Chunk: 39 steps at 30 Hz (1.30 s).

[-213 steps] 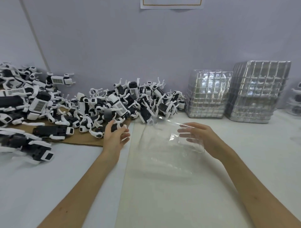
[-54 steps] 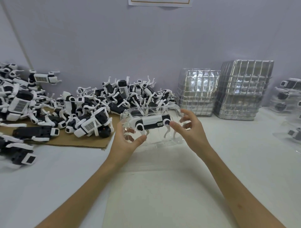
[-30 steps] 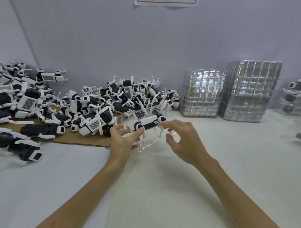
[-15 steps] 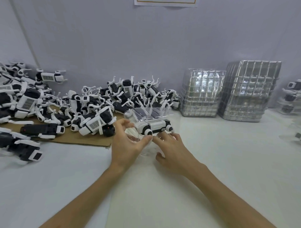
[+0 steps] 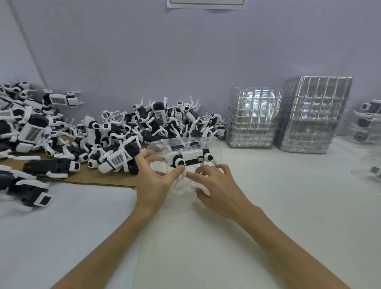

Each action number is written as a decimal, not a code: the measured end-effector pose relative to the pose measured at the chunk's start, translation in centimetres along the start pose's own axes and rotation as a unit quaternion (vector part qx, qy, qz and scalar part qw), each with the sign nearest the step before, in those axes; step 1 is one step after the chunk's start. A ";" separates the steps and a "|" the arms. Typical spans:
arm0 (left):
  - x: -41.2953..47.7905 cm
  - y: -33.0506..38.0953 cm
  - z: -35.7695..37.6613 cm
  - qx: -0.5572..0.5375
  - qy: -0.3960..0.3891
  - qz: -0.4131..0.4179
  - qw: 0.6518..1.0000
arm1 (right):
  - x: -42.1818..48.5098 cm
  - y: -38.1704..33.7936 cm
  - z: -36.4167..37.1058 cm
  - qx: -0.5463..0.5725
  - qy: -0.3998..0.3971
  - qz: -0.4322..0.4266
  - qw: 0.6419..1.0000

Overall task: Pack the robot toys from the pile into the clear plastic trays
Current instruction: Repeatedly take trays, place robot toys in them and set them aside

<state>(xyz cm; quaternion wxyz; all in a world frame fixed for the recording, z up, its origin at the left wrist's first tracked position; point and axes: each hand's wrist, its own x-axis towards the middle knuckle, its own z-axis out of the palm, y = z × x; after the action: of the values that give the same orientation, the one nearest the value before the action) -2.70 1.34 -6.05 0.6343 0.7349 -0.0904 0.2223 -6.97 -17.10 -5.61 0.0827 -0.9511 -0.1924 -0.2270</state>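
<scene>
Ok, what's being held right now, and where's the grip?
The left hand grips the tray at its left end, with a toy inside. The right hand holds nothing; its fingers just press the tray's near side.

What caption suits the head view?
Left hand grips the clear tray; right hand touches the robot toy inside, beside the pile.

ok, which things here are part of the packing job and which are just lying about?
Job: left hand, gripping the clear plastic tray; right hand, fingers against it; white-and-black robot toy in that tray; pile of black-and-white robot toys; two stacks of clear plastic trays.
Lying about: brown cardboard sheet under the pile; white paper notice on the wall.
</scene>
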 end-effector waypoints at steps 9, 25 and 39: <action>1.6 -1.6 -0.3 -0.015 -0.069 -0.157 0.985 | 0.1 0.4 -1.0 0.047 0.101 0.006 0.994; 0.6 -1.8 0.6 0.006 -0.133 -0.165 0.977 | 0.1 4.1 -2.8 0.049 -0.095 0.118 0.987; 0.2 -1.0 0.6 0.022 -0.127 -0.174 0.976 | -3.0 12.7 -5.5 0.050 0.107 0.457 0.881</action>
<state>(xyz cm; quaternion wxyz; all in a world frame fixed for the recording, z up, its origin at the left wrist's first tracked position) -1.97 1.00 -6.95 0.6300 0.7756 -0.0360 0.0154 -6.56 -31.03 -3.03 0.2446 -0.8978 0.2629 -0.2548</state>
